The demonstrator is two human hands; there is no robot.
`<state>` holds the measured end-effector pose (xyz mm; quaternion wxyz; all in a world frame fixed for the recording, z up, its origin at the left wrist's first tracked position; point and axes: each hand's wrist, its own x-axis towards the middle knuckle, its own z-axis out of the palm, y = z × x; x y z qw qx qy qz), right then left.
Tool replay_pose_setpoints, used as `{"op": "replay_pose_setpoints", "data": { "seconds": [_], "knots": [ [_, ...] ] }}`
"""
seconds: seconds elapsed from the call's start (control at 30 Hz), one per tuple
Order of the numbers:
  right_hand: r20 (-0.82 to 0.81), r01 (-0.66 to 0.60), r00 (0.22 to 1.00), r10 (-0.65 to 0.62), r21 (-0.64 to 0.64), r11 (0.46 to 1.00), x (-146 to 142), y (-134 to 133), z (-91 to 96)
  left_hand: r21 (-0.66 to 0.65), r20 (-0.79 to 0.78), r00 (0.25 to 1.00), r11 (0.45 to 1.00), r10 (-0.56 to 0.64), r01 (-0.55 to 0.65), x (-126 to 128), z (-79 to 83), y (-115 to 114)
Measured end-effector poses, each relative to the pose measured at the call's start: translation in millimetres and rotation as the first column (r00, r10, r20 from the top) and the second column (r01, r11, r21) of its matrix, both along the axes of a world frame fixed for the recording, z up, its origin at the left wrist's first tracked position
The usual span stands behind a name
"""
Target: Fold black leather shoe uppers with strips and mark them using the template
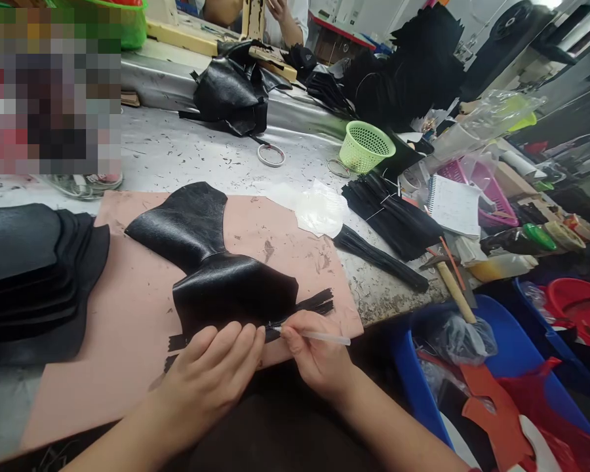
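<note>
A black leather piece (211, 262) with a flared, folded shape lies on a pink mat (128, 314) at the table's near edge. My left hand (211, 373) rests flat on its lower edge, fingers stretched out together and pressing it down. My right hand (314, 354) pinches a thin white stick (324, 337), whose tip touches the leather's edge beside my left fingertips. Thin black strips (309, 305) stick out from under the leather to the right.
A stack of black leather pieces (34, 275) lies at the left. Bundles of black strips (388, 216), a green basket (364, 145), a notebook (453, 206) and a hammer (455, 288) sit to the right. Blue bins (496, 367) stand below the table edge. Another person's hands (280, 13) work at the far side.
</note>
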<state>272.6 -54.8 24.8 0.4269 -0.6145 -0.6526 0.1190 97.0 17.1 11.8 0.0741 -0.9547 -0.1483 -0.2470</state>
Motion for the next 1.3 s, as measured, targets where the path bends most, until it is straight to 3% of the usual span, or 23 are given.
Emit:
{"op": "replay_pose_setpoints", "data": {
  "seconds": [0.37, 0.8, 1.07, 1.3],
  "knots": [
    [0.031, 0.007, 1.0, -0.006, -0.017, 1.0, -1, 2, 0.9, -0.035, 0.001, 1.0, 0.999, 0.016, -0.016, -3, -9.5, -3],
    [0.041, -0.018, 0.999, 0.018, -0.02, 1.0, 0, 2, 2.6, -0.029, 0.001, 1.0, 1.0, 0.006, -0.006, -3, -9.6, -2],
    [0.024, -0.026, 0.999, 0.026, -0.008, 1.0, -1, 2, 3.5, 0.008, 0.013, 1.0, 1.0, -0.01, 0.01, 1, 0.8, 1],
    [-0.002, -0.02, 1.0, 0.02, -0.02, 1.0, -1, 2, 3.9, -0.003, 0.022, 1.0, 1.0, -0.013, 0.013, -1, -3.8, 0]
  ]
}}
